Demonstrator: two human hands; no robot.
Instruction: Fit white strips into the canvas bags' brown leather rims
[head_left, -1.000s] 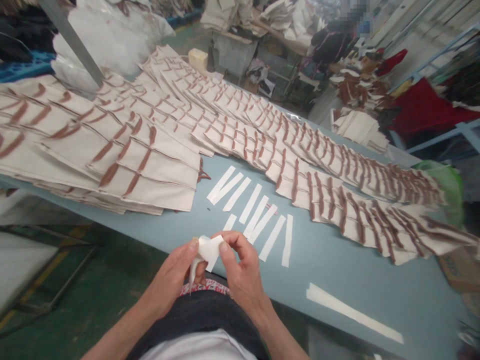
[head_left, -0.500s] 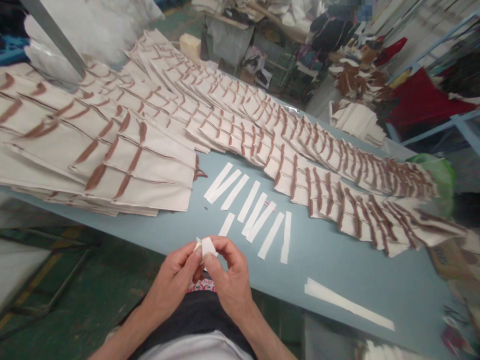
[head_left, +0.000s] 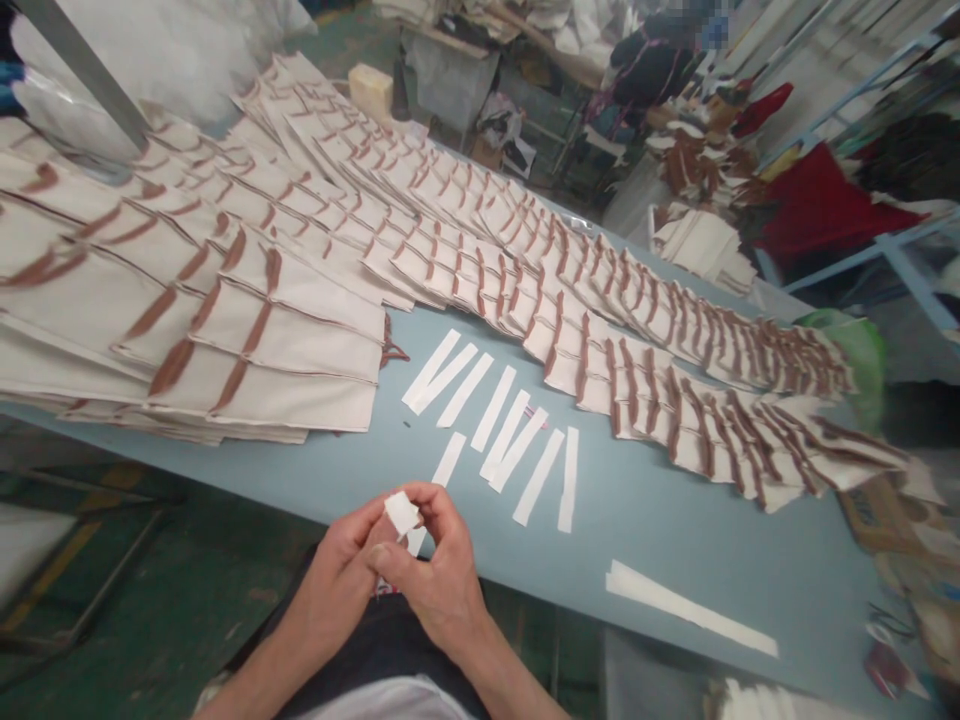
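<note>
My left hand (head_left: pixel 341 570) and my right hand (head_left: pixel 431 580) are pressed together at the near edge of the blue table (head_left: pixel 675 530), both pinching a small crumpled piece of white paper (head_left: pixel 402 512). Just beyond my fingers several white strips (head_left: pixel 495 420) lie side by side on the table. A longer white strip (head_left: pixel 686 607) lies apart to the right.
Rows of overlapping cream fabric pieces with brown straps (head_left: pixel 600 330) run across the table, with a thick stack (head_left: pixel 225 340) at the left. A person (head_left: pixel 645 65) sits at the back among piles of fabric. A green bag (head_left: pixel 851 345) is at the right edge.
The white paper between my fingers has been squeezed into a smaller wad. My hands have closed in on each other and dropped slightly toward me.
</note>
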